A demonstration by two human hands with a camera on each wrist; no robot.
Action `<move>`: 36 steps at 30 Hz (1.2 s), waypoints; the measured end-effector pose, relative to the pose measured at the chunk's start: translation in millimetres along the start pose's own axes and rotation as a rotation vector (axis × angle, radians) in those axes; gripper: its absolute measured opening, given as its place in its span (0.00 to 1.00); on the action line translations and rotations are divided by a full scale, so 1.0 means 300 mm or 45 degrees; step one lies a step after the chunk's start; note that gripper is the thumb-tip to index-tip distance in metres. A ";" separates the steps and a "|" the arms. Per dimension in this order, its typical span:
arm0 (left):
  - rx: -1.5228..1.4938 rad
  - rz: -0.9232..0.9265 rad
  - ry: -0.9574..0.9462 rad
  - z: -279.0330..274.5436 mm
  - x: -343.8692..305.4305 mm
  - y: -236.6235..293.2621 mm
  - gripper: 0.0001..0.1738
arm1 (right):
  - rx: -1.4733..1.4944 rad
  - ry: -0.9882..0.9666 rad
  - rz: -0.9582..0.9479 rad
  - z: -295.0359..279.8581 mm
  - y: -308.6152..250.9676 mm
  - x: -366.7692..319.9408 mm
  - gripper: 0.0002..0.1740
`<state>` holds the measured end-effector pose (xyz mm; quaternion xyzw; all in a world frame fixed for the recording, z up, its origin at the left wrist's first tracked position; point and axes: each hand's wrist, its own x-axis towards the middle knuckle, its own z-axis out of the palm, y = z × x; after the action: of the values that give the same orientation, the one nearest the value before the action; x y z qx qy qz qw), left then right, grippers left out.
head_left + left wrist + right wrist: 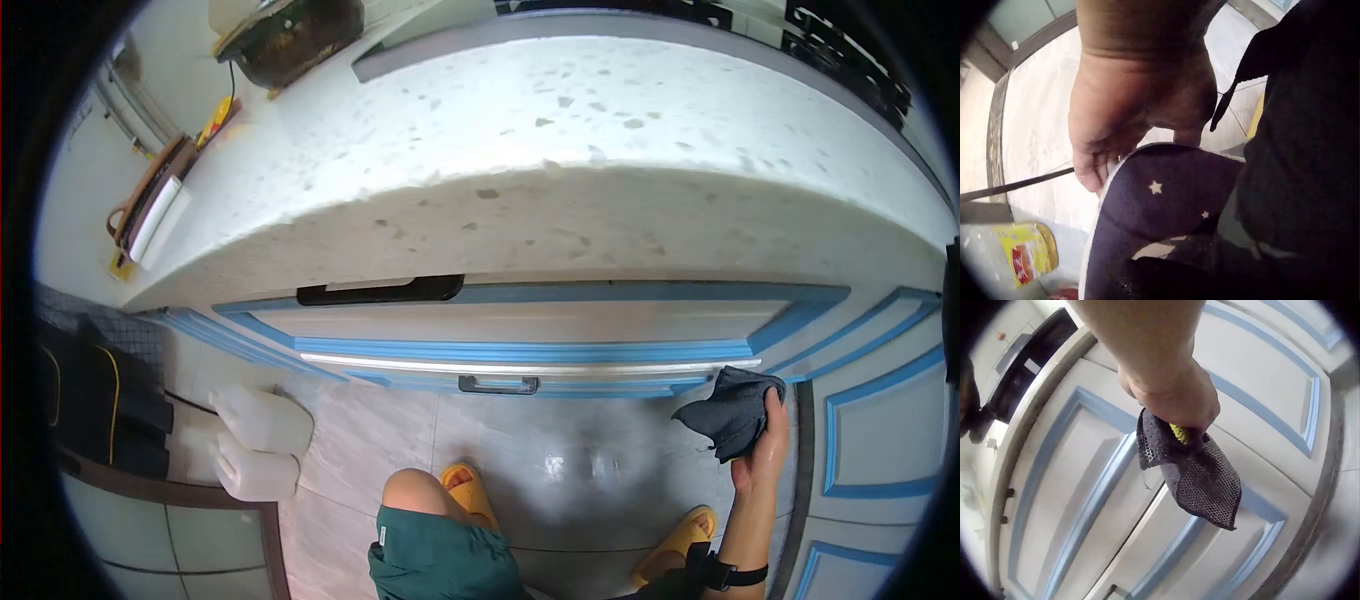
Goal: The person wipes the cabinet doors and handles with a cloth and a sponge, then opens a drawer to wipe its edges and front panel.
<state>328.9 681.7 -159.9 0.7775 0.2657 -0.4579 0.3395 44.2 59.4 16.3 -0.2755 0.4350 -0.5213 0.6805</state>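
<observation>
At the right of the head view my right hand grips a bunched dark grey cloth in front of the lower cabinet. From the right wrist, the hand is seen from its back, and the cloth hangs below it with a perforated mesh face. A yellow-green patch shows among its folds. My left hand, seen only in the left wrist view, hangs down at the white-edged rim of a navy piece with stars. That piece partly hides its fingers, and I cannot tell whether they hold it.
White cabinet doors have blue trim and small dark handles. Above them runs a speckled counter with a dark pot and a stove. White jugs stand on the floor at left. A yellow-labelled bottle is beside the left hand.
</observation>
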 end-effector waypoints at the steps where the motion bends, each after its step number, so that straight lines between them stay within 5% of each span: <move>1: 0.010 0.009 0.001 -0.024 0.002 0.003 0.18 | 0.042 0.021 0.000 0.005 0.004 -0.028 0.16; 7: 0.146 0.127 -0.033 -0.244 0.067 0.007 0.18 | 0.297 -0.062 -0.080 0.056 0.049 -0.143 0.16; 9: 0.385 0.341 -0.049 -0.388 0.148 0.024 0.18 | 0.393 -0.140 -0.102 0.083 0.060 -0.133 0.16; 10: 0.814 0.739 -0.040 -0.498 0.233 0.039 0.17 | 0.408 -0.153 -0.120 0.115 0.023 -0.155 0.15; 12: 1.451 1.914 0.338 -0.652 0.379 0.166 0.17 | 0.437 -0.190 -0.126 0.189 -0.038 -0.225 0.14; 13: 0.848 1.212 0.303 -0.552 0.068 0.431 0.15 | 0.437 -0.218 -0.143 0.222 -0.076 -0.252 0.13; 14: 0.686 1.496 0.354 -0.538 -0.015 0.583 0.17 | 0.440 -0.241 -0.159 0.248 -0.111 -0.282 0.13; 15: 0.120 1.293 0.166 -0.415 -0.319 0.744 0.19 | 0.442 -0.251 -0.173 0.262 -0.138 -0.319 0.12; 16: 0.129 1.477 -0.023 -0.360 -0.468 0.849 0.21 | 0.418 -0.284 -0.218 0.272 -0.166 -0.364 0.12; 20: 0.115 1.626 -0.591 -0.043 -0.927 1.097 0.27 | 0.319 -0.405 -0.378 0.281 -0.251 -0.531 0.11; 22: -0.022 1.588 -0.957 0.130 -1.004 1.192 0.31 | 0.282 -0.390 -0.410 0.280 -0.276 -0.635 0.10; 29: -0.770 1.202 -1.423 0.579 -1.118 1.403 0.25 | 0.196 -0.273 -0.531 0.126 -0.344 -0.840 0.10; 36: -0.993 1.139 -1.248 0.645 -1.111 1.384 0.18 | 0.109 -0.216 -0.723 0.040 -0.412 -0.904 0.10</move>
<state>380.1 237.6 188.0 0.3435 -0.1125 -0.4424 0.8207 -24.5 278.2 207.1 -0.3997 0.2598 -0.6839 0.5523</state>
